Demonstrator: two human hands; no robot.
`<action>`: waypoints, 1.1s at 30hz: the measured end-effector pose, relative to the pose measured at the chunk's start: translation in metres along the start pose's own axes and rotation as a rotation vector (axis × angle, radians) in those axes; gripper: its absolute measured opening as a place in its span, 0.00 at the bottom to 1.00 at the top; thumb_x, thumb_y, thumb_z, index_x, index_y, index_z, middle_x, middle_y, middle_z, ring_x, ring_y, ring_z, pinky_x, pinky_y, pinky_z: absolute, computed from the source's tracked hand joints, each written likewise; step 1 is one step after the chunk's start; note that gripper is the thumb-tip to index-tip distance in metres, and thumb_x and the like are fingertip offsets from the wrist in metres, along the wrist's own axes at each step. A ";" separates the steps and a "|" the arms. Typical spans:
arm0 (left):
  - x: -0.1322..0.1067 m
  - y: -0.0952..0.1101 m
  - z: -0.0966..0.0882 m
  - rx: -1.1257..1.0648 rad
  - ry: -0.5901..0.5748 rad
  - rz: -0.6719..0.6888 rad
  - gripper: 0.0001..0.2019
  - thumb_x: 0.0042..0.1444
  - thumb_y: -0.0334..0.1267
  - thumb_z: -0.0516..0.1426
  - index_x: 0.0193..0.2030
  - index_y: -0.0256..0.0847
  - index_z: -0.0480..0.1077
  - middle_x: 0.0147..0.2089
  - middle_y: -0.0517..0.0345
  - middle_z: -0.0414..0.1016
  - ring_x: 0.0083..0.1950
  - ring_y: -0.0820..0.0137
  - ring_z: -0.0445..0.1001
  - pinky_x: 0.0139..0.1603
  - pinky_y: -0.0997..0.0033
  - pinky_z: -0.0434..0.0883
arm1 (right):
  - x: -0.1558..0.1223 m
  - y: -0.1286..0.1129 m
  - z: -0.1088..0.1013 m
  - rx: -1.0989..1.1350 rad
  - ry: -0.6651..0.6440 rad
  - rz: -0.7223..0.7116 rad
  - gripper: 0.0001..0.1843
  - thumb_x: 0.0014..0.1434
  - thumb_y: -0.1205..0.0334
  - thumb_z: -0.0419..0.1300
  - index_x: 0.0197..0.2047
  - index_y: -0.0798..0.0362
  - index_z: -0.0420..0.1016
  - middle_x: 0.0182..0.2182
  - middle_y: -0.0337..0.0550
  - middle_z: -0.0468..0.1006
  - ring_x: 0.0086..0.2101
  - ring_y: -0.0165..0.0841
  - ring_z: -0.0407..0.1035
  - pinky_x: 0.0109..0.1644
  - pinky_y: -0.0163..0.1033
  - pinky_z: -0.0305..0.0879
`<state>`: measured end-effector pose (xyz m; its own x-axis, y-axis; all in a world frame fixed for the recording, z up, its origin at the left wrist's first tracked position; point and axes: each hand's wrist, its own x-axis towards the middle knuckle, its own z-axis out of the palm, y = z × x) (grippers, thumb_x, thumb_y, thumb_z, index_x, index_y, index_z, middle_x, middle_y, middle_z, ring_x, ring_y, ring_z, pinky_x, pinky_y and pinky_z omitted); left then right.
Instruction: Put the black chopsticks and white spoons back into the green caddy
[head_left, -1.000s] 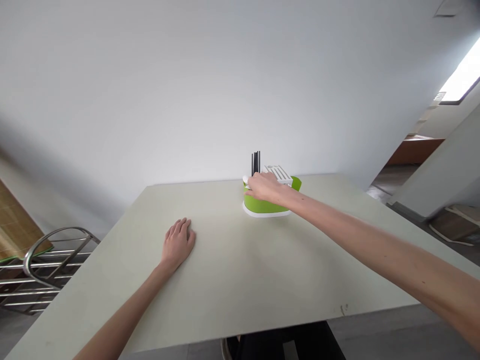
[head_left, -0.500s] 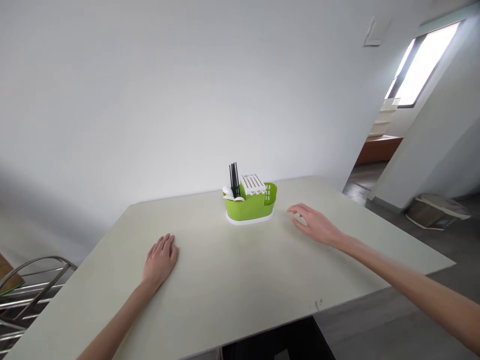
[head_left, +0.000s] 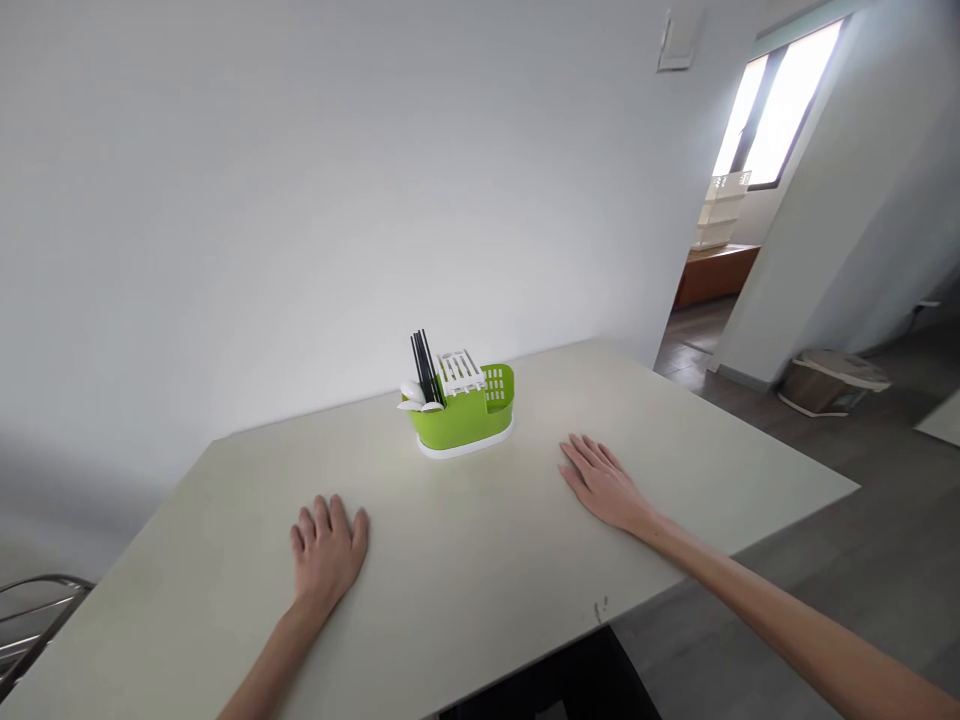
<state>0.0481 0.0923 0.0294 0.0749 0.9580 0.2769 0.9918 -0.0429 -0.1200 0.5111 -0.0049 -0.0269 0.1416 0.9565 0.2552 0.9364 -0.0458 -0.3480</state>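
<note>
My left hand (head_left: pixel 328 552) lies palm down on the pale table (head_left: pixel 465 540), fingers spread, holding nothing. On the right side my right hand (head_left: pixel 602 484) also rests flat on the tabletop, fingers stretched out and empty. Beyond and between the two hands, near the wall, stands a green utensil caddy (head_left: pixel 453 424) on a white base. Black chopsticks (head_left: pixel 426 368) and white spoons (head_left: pixel 413 393) stick up from its left end. A white slotted rack (head_left: pixel 460 371) tops its middle, and the right compartment is lower with a latticed wall. Neither hand touches the caddy.
A white wall (head_left: pixel 337 200) rises behind the table. At lower left is a metal-framed chair or rack (head_left: pixel 45 625), partly cut off. A lidded bin (head_left: pixel 829 382) stands on the floor to the right. Under the front edge sits something black (head_left: pixel 577 680).
My right hand has come down and nearer to me, now flat on the table. My left hand's fingers have spread wider. The view has turned to the right.
</note>
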 end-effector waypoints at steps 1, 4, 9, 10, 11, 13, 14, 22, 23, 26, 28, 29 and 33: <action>0.004 0.012 -0.001 0.002 0.006 -0.005 0.35 0.70 0.47 0.44 0.74 0.19 0.62 0.77 0.23 0.58 0.78 0.35 0.54 0.74 0.35 0.54 | 0.003 -0.005 0.002 -0.004 0.003 0.013 0.36 0.75 0.42 0.40 0.76 0.53 0.63 0.76 0.53 0.58 0.76 0.49 0.47 0.79 0.58 0.44; 0.018 0.049 -0.003 -0.016 -0.011 -0.018 0.36 0.71 0.47 0.45 0.73 0.17 0.61 0.77 0.19 0.56 0.78 0.32 0.53 0.74 0.32 0.52 | 0.018 -0.029 0.005 -0.021 0.059 0.076 0.37 0.75 0.49 0.42 0.78 0.62 0.56 0.77 0.63 0.53 0.76 0.53 0.44 0.78 0.62 0.47; 0.036 0.082 -0.004 -0.037 -0.042 -0.023 0.36 0.71 0.49 0.43 0.74 0.16 0.59 0.77 0.18 0.53 0.78 0.30 0.51 0.74 0.32 0.50 | 0.056 -0.089 -0.003 -0.074 0.233 -0.133 0.38 0.75 0.58 0.42 0.82 0.64 0.38 0.80 0.61 0.37 0.78 0.52 0.29 0.78 0.62 0.44; 0.037 0.083 -0.004 -0.039 -0.046 -0.017 0.37 0.71 0.49 0.43 0.74 0.17 0.59 0.77 0.19 0.53 0.79 0.30 0.51 0.75 0.32 0.50 | 0.064 -0.099 -0.005 -0.092 0.237 -0.161 0.38 0.75 0.57 0.42 0.82 0.62 0.38 0.80 0.60 0.39 0.78 0.52 0.29 0.78 0.63 0.43; 0.037 0.083 -0.004 -0.038 -0.049 -0.010 0.37 0.71 0.49 0.43 0.75 0.17 0.59 0.77 0.19 0.53 0.79 0.30 0.51 0.75 0.32 0.50 | 0.071 -0.107 -0.007 -0.106 0.230 -0.177 0.37 0.75 0.56 0.42 0.82 0.62 0.40 0.80 0.60 0.41 0.78 0.53 0.30 0.78 0.64 0.43; 0.036 0.080 -0.003 -0.030 -0.052 -0.003 0.37 0.72 0.50 0.43 0.75 0.18 0.58 0.77 0.20 0.54 0.78 0.30 0.51 0.74 0.32 0.50 | 0.081 -0.116 -0.009 -0.129 0.201 -0.180 0.36 0.76 0.54 0.41 0.81 0.62 0.47 0.79 0.61 0.47 0.78 0.56 0.31 0.78 0.66 0.42; 0.036 0.079 -0.002 -0.022 -0.054 0.000 0.37 0.72 0.50 0.43 0.75 0.18 0.58 0.78 0.20 0.54 0.78 0.30 0.51 0.74 0.32 0.51 | 0.085 -0.118 -0.008 -0.138 0.186 -0.173 0.35 0.76 0.54 0.42 0.80 0.62 0.51 0.78 0.61 0.50 0.77 0.58 0.31 0.78 0.67 0.41; 0.040 0.064 0.009 -0.034 -0.025 0.034 0.36 0.71 0.50 0.43 0.74 0.18 0.59 0.77 0.19 0.54 0.78 0.31 0.51 0.74 0.31 0.51 | 0.100 -0.088 -0.007 -0.216 0.177 -0.112 0.35 0.76 0.51 0.42 0.79 0.59 0.55 0.78 0.53 0.53 0.76 0.65 0.27 0.78 0.67 0.37; 0.041 0.063 0.009 -0.043 -0.026 0.035 0.37 0.71 0.50 0.43 0.74 0.18 0.60 0.77 0.18 0.54 0.78 0.31 0.51 0.74 0.31 0.51 | 0.103 -0.081 -0.009 -0.223 0.173 -0.099 0.35 0.76 0.51 0.42 0.79 0.60 0.55 0.78 0.53 0.54 0.76 0.65 0.28 0.77 0.67 0.37; 0.042 0.064 0.008 -0.047 -0.029 0.045 0.37 0.71 0.51 0.43 0.73 0.18 0.60 0.76 0.19 0.55 0.78 0.30 0.51 0.73 0.30 0.51 | 0.110 -0.054 -0.019 -0.242 0.159 -0.056 0.36 0.75 0.50 0.42 0.79 0.61 0.55 0.78 0.54 0.54 0.76 0.64 0.30 0.77 0.68 0.38; 0.041 0.065 0.006 -0.041 -0.031 0.052 0.37 0.71 0.51 0.42 0.73 0.17 0.60 0.77 0.19 0.55 0.78 0.29 0.51 0.73 0.30 0.51 | 0.115 -0.032 -0.025 -0.247 0.154 -0.023 0.37 0.74 0.50 0.42 0.79 0.60 0.52 0.78 0.55 0.53 0.76 0.63 0.32 0.77 0.69 0.38; 0.041 0.065 0.006 -0.040 -0.032 0.054 0.37 0.71 0.51 0.42 0.73 0.17 0.60 0.77 0.18 0.54 0.78 0.29 0.50 0.73 0.30 0.51 | 0.117 -0.021 -0.028 -0.248 0.150 -0.007 0.38 0.74 0.49 0.42 0.80 0.59 0.51 0.78 0.56 0.52 0.76 0.63 0.33 0.76 0.70 0.39; 0.040 0.062 0.009 -0.043 -0.024 0.056 0.38 0.71 0.52 0.42 0.73 0.17 0.60 0.77 0.17 0.53 0.78 0.30 0.50 0.73 0.29 0.52 | 0.123 0.025 -0.035 -0.262 0.129 0.049 0.39 0.73 0.45 0.39 0.80 0.57 0.48 0.79 0.54 0.50 0.76 0.59 0.37 0.77 0.67 0.41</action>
<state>0.1116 0.1310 0.0243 0.1287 0.9602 0.2478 0.9897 -0.1085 -0.0937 0.5629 0.1019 0.0275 0.2122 0.9077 0.3620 0.9762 -0.1794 -0.1221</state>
